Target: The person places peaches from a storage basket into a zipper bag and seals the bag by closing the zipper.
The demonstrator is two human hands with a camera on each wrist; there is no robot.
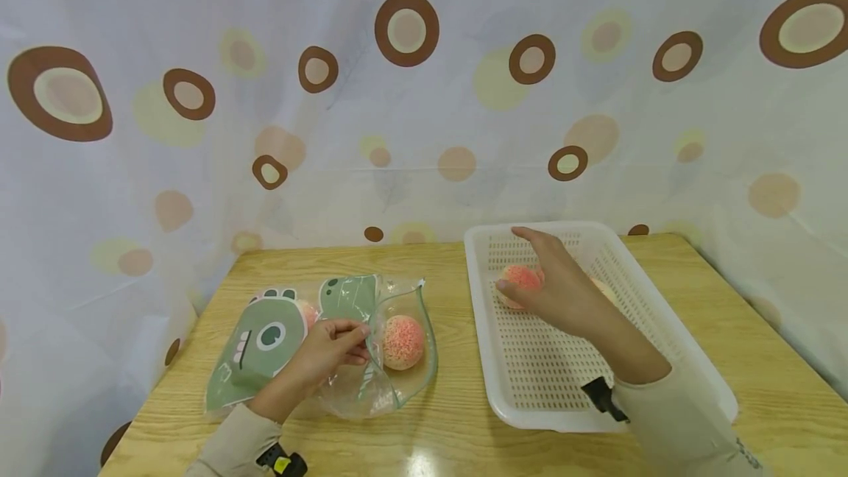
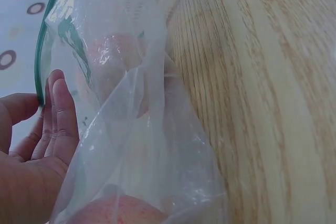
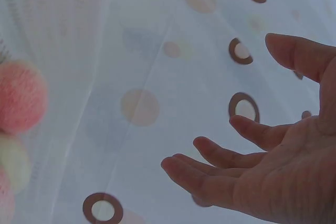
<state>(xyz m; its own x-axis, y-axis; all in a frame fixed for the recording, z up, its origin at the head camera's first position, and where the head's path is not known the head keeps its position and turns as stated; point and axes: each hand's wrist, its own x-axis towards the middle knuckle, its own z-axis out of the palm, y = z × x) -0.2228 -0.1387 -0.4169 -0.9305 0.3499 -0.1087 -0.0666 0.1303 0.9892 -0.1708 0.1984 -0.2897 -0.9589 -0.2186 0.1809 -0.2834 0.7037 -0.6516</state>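
A clear zip bag (image 1: 265, 344) with a green dinosaur print lies on the table at left, its mouth facing right. My left hand (image 1: 324, 352) pinches the bag's edge near the mouth, and in the left wrist view the green zip strip (image 2: 38, 72) runs between thumb and fingers. Just inside the mouth sits a pink-speckled, peach-like ball (image 1: 404, 343); another pink ball (image 1: 307, 313) shows deeper in the bag. Over the white basket (image 1: 478, 315), my right hand (image 1: 559, 289) is spread with nothing in it, near a similar pink ball (image 1: 521, 275).
A paler ball (image 1: 604, 290) rests in the basket, partly behind the right forearm. The right wrist view shows several balls (image 3: 21, 95) close together at left. Behind the wooden table (image 1: 444, 433) hangs a curtain (image 1: 424, 109) with brown ring patterns.
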